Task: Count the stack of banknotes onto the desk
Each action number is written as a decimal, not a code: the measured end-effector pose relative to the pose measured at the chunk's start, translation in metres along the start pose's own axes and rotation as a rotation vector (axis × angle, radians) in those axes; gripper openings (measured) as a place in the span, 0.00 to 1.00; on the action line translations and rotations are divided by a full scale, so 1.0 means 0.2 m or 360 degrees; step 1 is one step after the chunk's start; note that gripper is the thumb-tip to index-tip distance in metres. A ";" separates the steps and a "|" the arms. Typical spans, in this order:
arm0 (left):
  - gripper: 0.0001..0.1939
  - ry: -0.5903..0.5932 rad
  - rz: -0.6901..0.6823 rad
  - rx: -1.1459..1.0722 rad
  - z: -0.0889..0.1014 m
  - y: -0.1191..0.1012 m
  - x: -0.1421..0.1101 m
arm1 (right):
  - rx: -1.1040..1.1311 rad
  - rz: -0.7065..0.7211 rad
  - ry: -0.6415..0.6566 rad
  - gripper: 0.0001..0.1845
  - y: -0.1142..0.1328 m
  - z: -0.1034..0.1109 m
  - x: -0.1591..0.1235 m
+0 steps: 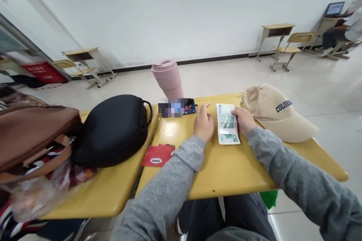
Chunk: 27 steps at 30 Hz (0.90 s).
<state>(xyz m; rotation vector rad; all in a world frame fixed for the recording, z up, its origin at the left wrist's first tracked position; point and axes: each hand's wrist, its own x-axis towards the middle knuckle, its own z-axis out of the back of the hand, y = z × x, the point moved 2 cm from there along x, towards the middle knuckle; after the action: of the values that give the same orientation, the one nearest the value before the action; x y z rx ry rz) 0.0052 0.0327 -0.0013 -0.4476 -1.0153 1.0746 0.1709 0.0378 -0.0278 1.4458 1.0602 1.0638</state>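
Yellow desktop (240, 173) stretches before you, bearing a beige cap (274, 111) just beyond your right hand (243, 120). Your left hand (204, 125) is loosely half-curled, its forefinger extended. Between your hands are green-and-white banknotes (226, 124): your right thumb and fingers pinch their right edge, while your left hand sits just beside their left edge, apart from them.

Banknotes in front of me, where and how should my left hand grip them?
Probably best: pinch the banknotes midway along their left long edge, your left hand coming from the left, thumb on top. That edge is uncovered, while your right hand holds the opposite one.
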 end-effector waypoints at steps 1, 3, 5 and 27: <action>0.23 -0.0018 0.0187 -0.0133 0.00 0.02 0.01 | 0.0036 0.0007 -0.0041 0.06 0.01 0.00 0.01; 0.20 0.0032 0.0563 -0.0472 -0.01 0.04 0.03 | 0.0091 0.0035 -0.0112 0.06 0.04 -0.01 0.04; 0.18 0.0037 0.0818 -0.0825 -0.01 0.03 0.03 | -0.0011 0.0222 -0.0109 0.06 0.09 -0.02 0.05; 0.20 0.0389 0.0548 -0.1690 -0.08 0.04 0.00 | -0.0454 0.1124 0.0153 0.08 0.08 -0.06 -0.09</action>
<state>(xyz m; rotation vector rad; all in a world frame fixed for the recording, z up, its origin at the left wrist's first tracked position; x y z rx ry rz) 0.0142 0.0391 -0.0146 -1.6165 -1.2568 0.6632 0.1572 0.0217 -0.0115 1.5738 0.4175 1.7161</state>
